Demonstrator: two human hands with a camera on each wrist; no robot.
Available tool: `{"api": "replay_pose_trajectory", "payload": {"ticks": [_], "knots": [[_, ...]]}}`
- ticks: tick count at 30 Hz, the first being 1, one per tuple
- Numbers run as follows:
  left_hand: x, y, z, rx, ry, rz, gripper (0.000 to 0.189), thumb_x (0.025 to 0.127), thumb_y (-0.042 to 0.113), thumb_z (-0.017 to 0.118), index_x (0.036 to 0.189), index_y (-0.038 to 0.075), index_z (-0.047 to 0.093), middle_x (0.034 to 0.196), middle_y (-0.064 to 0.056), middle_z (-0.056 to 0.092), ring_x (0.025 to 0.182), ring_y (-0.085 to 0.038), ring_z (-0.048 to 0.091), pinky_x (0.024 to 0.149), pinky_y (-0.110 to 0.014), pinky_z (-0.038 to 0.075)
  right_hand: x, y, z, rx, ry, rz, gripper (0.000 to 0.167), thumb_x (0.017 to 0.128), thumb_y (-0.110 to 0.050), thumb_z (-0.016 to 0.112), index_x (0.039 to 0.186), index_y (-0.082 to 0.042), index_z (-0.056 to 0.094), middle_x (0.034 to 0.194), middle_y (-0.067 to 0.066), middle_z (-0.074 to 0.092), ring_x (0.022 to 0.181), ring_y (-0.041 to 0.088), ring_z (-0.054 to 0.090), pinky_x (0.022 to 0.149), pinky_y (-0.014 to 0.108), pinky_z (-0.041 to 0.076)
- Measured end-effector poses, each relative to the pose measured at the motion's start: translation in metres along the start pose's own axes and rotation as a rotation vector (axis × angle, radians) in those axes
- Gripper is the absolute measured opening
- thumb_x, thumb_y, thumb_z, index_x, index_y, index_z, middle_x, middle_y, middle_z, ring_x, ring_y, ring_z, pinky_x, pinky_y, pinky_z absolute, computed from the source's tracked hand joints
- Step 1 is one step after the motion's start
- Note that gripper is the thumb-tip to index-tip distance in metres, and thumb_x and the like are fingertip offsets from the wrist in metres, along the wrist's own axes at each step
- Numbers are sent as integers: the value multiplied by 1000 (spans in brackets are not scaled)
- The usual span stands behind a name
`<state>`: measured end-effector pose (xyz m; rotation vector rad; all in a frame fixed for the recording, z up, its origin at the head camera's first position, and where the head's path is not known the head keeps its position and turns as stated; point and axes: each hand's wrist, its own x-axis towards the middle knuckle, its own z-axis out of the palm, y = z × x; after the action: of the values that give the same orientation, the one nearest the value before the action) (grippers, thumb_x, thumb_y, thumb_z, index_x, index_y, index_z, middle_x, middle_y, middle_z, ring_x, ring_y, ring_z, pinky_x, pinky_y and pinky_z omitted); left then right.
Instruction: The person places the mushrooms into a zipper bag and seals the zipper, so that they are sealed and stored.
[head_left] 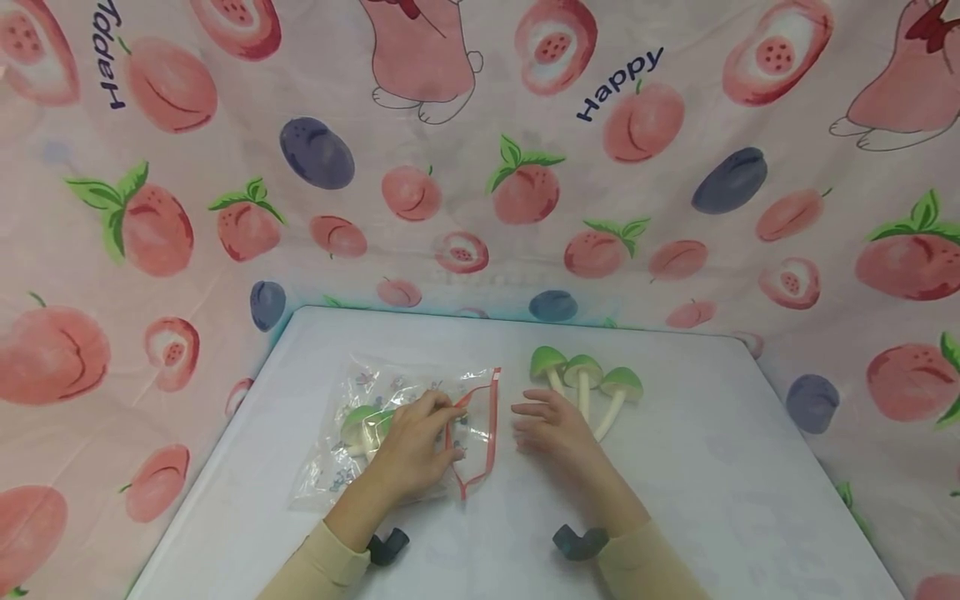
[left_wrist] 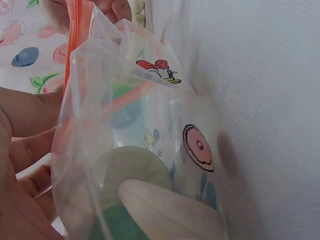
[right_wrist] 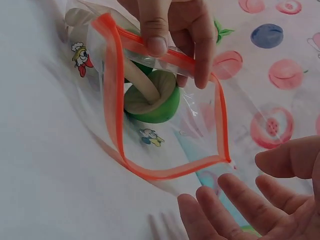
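A clear zip bag (head_left: 330, 479) with a red zip edge and small cartoon prints lies on the table, its mouth gaping to the right. Inside it are green-capped toy mushrooms (right_wrist: 155, 100) with pale stems. My left hand (head_left: 416, 442) pinches the upper zip edge of the bag between thumb and fingers, as the right wrist view shows. Just right of the bag's mouth, my right hand (head_left: 558, 429) hovers with relaxed, spread fingers and nothing in them. Three more green-capped mushrooms (head_left: 583, 373) lie behind that hand, which hides part of their stems.
The white table (head_left: 720, 467) stands against a pink cloth (head_left: 465, 208) printed with fruit, which rises at the back and both sides. A dark wrist strap (head_left: 388, 546) shows at the left sleeve, and another dark strap (head_left: 579, 543) at the right.
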<state>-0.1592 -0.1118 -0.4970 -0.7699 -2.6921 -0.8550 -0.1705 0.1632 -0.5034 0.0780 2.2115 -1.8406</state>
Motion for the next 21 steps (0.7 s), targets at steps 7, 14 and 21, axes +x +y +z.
{"api": "replay_pose_trajectory", "payload": {"ticks": [7,14,21], "knots": [[0,0,0,1,-1,-3,60,79,20,97,134,16,75,129,1,62,115,-20,63,104,-47,47,-3,-3,-13,-31,33,-10,59,101,-16,73,155,-15,49,149,15,67,128,32,72,97,40,64],[0,0,0,0,-4,-13,60,79,20,97,134,16,75,129,2,62,114,-19,64,102,-44,47,-5,-5,-27,-29,66,-1,56,102,-16,73,153,-16,50,150,16,66,127,35,71,97,41,64],[1,-1,2,17,-7,-15,61,79,22,97,135,16,74,129,2,61,114,-17,63,101,-42,47,-7,-8,-44,-3,81,-22,62,102,-15,72,157,-8,44,152,24,62,126,42,71,95,42,64]]}}
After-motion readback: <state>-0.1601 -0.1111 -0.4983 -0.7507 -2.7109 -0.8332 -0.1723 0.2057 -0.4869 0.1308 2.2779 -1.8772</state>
